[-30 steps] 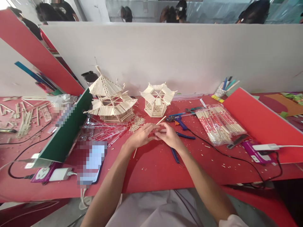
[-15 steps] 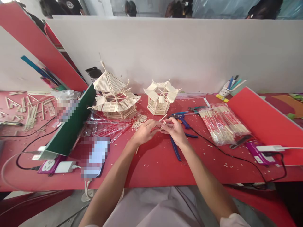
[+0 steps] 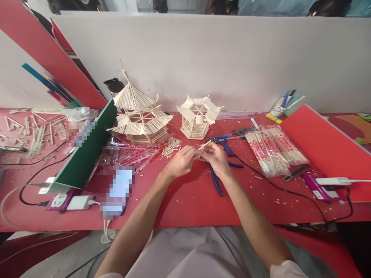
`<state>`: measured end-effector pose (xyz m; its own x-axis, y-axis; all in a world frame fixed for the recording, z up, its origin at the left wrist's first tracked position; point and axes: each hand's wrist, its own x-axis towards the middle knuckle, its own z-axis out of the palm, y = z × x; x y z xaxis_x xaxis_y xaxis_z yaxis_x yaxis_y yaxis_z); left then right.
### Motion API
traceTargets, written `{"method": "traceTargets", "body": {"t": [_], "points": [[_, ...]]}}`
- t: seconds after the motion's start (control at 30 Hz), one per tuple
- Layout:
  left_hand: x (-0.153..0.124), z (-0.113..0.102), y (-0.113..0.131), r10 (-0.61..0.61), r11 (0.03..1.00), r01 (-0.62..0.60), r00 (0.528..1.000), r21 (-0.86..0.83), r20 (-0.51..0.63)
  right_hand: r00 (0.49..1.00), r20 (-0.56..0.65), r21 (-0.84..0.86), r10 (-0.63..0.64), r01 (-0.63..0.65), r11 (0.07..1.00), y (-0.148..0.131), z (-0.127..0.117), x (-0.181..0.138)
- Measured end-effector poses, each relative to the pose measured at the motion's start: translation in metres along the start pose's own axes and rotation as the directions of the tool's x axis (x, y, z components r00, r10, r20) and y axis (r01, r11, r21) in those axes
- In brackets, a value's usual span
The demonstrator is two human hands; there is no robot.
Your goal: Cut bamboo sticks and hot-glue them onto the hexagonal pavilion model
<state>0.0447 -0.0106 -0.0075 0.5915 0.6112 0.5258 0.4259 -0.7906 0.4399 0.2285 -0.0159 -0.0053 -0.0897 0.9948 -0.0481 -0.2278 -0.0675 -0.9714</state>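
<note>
My left hand [image 3: 182, 161] and my right hand [image 3: 216, 157] meet over the red table [image 3: 188, 200], fingertips pinched together on a short wooden stick [image 3: 204, 145] that pokes up and to the right. Just behind them stands a small hexagonal stick pavilion [image 3: 197, 117]. A taller two-tier stick pagoda [image 3: 137, 116] stands to its left, with a pile of cut stick pieces [image 3: 171, 146] at its foot. Blue pliers [image 3: 216, 179] lie under my right wrist. A blue glue gun [image 3: 222, 142] lies just beyond my right hand.
Packs of wrapped chopsticks [image 3: 274, 150] lie at the right, beside a red board [image 3: 327, 150]. A green board [image 3: 84, 154], empty wrappers [image 3: 127, 156], a phone [image 3: 117, 191] and a charger [image 3: 77, 202] sit at the left. A white partition [image 3: 203, 58] closes the back. Cables cross the table.
Both hands stay joined on the stick and have shifted slightly away from me toward the small pavilion. The view has tilted down a little.
</note>
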Motion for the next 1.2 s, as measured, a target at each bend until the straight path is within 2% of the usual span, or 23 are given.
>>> {"method": "traceTargets", "body": {"t": [0.27,0.53,0.63,0.8,0.87,1.2], "points": [[-0.0003,0.0021,0.0004,-0.006,0.999,0.003,0.997,0.038,0.081,1.0,0.005,-0.071,-0.009,0.009,0.997,-0.0003,-0.0006,-0.0012],[0.0008,-0.0013,0.0056,-0.024,1.0,0.025,0.996,-0.001,0.089,0.999,0.033,-0.042,-0.038,0.039,0.998,-0.0019,-0.0018,-0.0021],[0.0009,-0.0013,0.0054,-0.016,0.999,0.018,0.999,-0.039,0.045,0.998,0.046,-0.078,-0.053,0.056,0.995,0.0001,-0.0021,-0.0018],[0.0016,0.0005,0.0039,-0.074,0.997,0.071,0.988,-0.026,-0.139,0.99,0.109,-0.201,-0.085,0.106,0.974,0.0053,-0.0025,-0.0013],[0.0017,0.0002,0.003,-0.084,0.996,0.08,0.982,-0.028,-0.171,0.983,0.139,-0.254,-0.119,0.151,0.955,0.0069,-0.0027,-0.002],[-0.0004,-0.0054,-0.0022,-0.088,0.995,0.084,0.994,-0.061,-0.061,0.947,0.266,-0.458,-0.181,0.289,0.84,0.0053,-0.0054,-0.0079]]}}
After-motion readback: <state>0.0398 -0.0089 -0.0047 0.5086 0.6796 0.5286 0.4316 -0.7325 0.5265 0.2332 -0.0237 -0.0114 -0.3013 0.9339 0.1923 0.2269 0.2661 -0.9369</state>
